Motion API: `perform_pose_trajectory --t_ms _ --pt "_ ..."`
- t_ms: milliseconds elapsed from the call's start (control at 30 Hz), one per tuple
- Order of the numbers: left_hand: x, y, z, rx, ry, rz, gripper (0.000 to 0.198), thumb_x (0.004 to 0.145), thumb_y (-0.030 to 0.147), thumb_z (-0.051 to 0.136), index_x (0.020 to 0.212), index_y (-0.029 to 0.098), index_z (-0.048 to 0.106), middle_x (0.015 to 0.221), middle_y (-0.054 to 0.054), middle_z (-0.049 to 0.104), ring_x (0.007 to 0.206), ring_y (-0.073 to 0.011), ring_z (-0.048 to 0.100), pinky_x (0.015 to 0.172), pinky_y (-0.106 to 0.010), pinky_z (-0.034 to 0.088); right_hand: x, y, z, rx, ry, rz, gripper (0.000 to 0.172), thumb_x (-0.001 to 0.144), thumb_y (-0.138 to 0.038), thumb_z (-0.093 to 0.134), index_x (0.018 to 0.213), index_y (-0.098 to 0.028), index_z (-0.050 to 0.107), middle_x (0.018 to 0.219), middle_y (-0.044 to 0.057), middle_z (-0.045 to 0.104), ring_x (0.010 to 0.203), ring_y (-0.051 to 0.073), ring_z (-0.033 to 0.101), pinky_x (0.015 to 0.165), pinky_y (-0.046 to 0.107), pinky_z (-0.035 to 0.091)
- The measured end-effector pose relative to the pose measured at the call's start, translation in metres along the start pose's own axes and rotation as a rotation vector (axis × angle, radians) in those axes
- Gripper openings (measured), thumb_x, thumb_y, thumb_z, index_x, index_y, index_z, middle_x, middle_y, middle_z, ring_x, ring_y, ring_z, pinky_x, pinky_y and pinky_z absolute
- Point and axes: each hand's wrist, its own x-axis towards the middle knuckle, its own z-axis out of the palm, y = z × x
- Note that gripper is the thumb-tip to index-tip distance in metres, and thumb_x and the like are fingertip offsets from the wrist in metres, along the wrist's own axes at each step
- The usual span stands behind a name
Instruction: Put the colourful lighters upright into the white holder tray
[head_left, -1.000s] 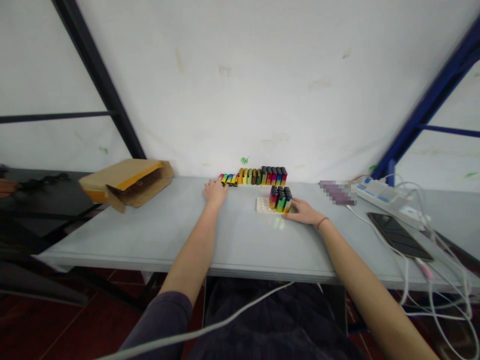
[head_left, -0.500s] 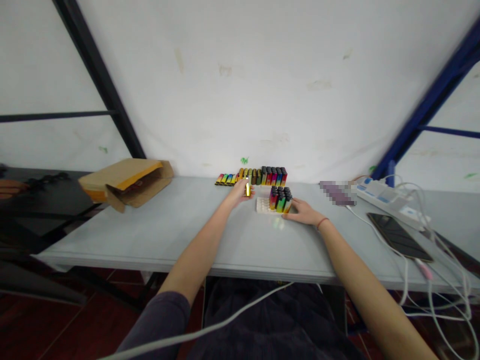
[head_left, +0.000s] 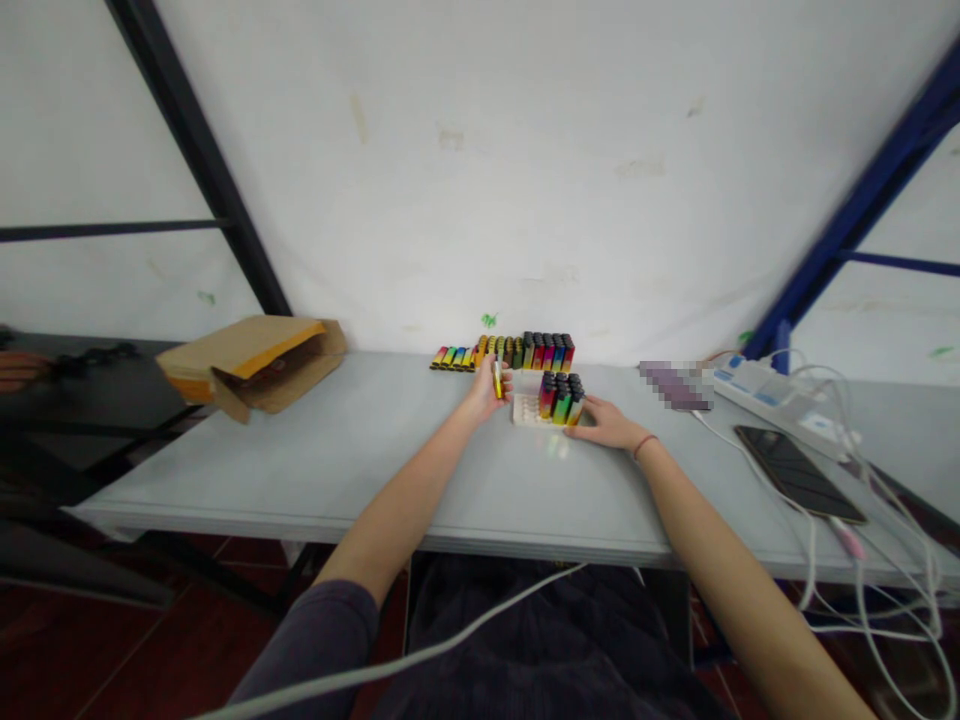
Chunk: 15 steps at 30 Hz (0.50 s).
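Observation:
My left hand (head_left: 489,388) is closed around a shiny gold lighter (head_left: 497,379), just left of a white holder tray (head_left: 527,410). Several colourful lighters with black tops (head_left: 561,400) stand upright in the right part of this tray; its left part shows bare holes. At the tray's right end, my right hand (head_left: 609,424) grips its edge, thumb at the front and fingers behind. Farther back, more lighters (head_left: 549,352) stand in a block near the wall. Left of them a few lighters (head_left: 452,358) lie flat in a row.
A brown paper bag (head_left: 251,365) lies at the left, its mouth facing right. On the right are a dark phone (head_left: 799,474), a blurred-out purple item (head_left: 673,386), a white power strip (head_left: 780,400) and tangled white cables. A white wall borders the table's back.
My left hand has shifted a little right and towards me with the gold lighter, which is now more tilted. My right hand and the tray have stayed in place.

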Motion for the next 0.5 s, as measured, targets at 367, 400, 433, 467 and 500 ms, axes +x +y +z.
perform_pose_trajectory --t_ms 367,400,433,467,500 --pt "-0.0015 -0.0030 0.0006 -0.010 0.034 0.042 0.040 0.094 0.051 0.036 0.068 0.021 0.041 0.046 0.009 0.029 0.032 -0.0061 0.024 0.037 -0.018 0.014 -0.0001 0.0009 0.0006 0.009 0.006 -0.010 0.063 0.081 -0.057 0.066 0.131 -0.019 0.061 0.132 0.012 0.065 0.123 0.034 0.060 0.108 0.047 0.046" --pt "-0.0013 -0.0040 0.0012 -0.022 0.053 0.067 0.040 0.093 0.052 0.037 0.069 0.021 0.040 0.046 0.009 0.029 0.032 -0.0061 0.024 0.037 -0.018 0.014 0.0001 0.0013 0.0009 0.004 0.004 -0.008 0.064 0.081 -0.057 0.066 0.132 -0.019 0.061 0.133 0.012 0.065 0.123 0.034 0.060 0.109 0.047 0.045" --pt "-0.0011 -0.0051 0.0017 -0.034 0.072 0.090 0.039 0.093 0.053 0.039 0.069 0.022 0.040 0.047 0.009 0.029 0.033 -0.0062 0.024 0.037 -0.017 0.014 0.0003 0.0018 0.0012 0.001 0.002 -0.007 0.064 0.081 -0.057 0.066 0.132 -0.018 0.061 0.133 0.012 0.064 0.124 0.034 0.059 0.109 0.047 0.044" --pt "-0.0009 -0.0061 0.0021 -0.045 0.088 0.109 0.038 0.092 0.053 0.041 0.070 0.022 0.040 0.047 0.009 0.030 0.033 -0.0062 0.024 0.037 -0.017 0.014 0.0005 0.0021 0.0015 -0.001 0.000 -0.006 0.065 0.081 -0.057 0.065 0.133 -0.018 0.060 0.134 0.013 0.063 0.125 0.034 0.058 0.110 0.048 0.044" --pt "-0.0007 -0.0071 0.0025 -0.055 0.101 0.124 0.037 0.091 0.053 0.043 0.071 0.022 0.040 0.047 0.010 0.030 0.033 -0.0062 0.025 0.037 -0.017 0.014 0.0007 0.0024 0.0017 -0.002 -0.001 -0.007 0.065 0.081 -0.057 0.065 0.133 -0.018 0.059 0.135 0.013 0.063 0.126 0.034 0.058 0.111 0.048 0.043"
